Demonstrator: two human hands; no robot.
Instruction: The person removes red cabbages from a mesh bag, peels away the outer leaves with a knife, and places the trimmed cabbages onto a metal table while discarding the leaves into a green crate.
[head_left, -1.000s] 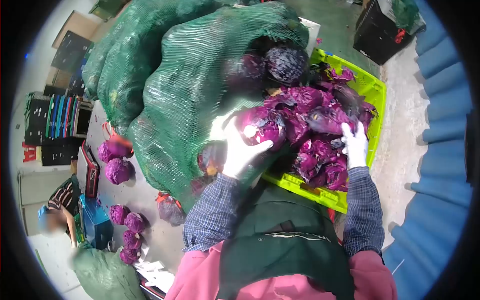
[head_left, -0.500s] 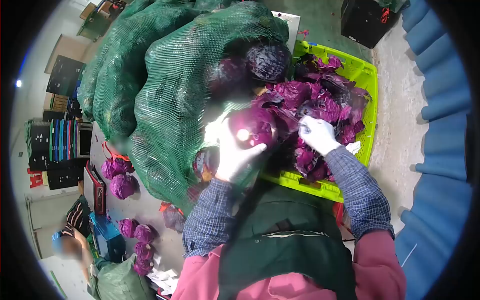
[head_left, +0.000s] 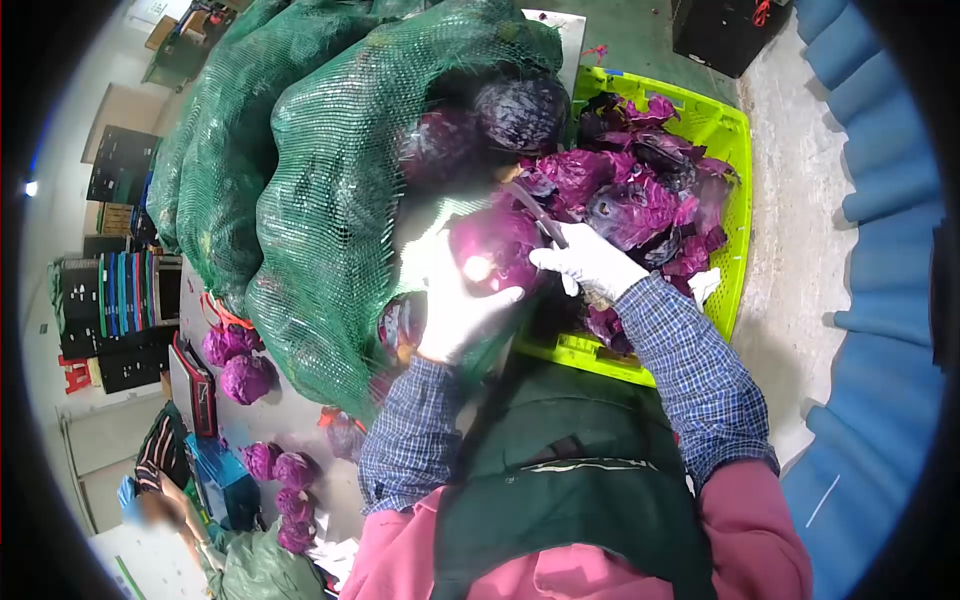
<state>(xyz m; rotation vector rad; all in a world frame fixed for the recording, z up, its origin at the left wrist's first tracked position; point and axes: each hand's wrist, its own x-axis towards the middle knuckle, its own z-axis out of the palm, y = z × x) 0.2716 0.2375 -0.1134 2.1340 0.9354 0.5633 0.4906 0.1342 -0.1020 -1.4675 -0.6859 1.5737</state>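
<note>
A peeled red cabbage (head_left: 508, 240) rests in my left hand (head_left: 452, 310), which is in a white glove, fingers and thumb curved around its near side. Bright glare covers part of that glove and cabbage. My right hand (head_left: 592, 262), also gloved, is closed around a knife (head_left: 540, 212); the blade points up and left, close along the cabbage's right side. Just beyond, a heap of loose purple cabbage leaves (head_left: 635, 210) fills a yellow-green crate (head_left: 738, 240). Unpeeled red cabbages (head_left: 520, 115) show at the mouth of a green mesh sack (head_left: 335, 190).
More stuffed mesh sacks (head_left: 215, 150) lie behind on the left. Several red cabbages (head_left: 292, 470) sit on the table (head_left: 335, 395) at lower left, where another person (head_left: 165, 470) works. A blue curtain (head_left: 875, 330) hangs at right; a black crate (head_left: 728, 35) stands at the back.
My right hand has come left from over the leaves to the cabbage, bringing the knife against its right side in view. My left hand still holds the cabbage, shifted slightly left.
</note>
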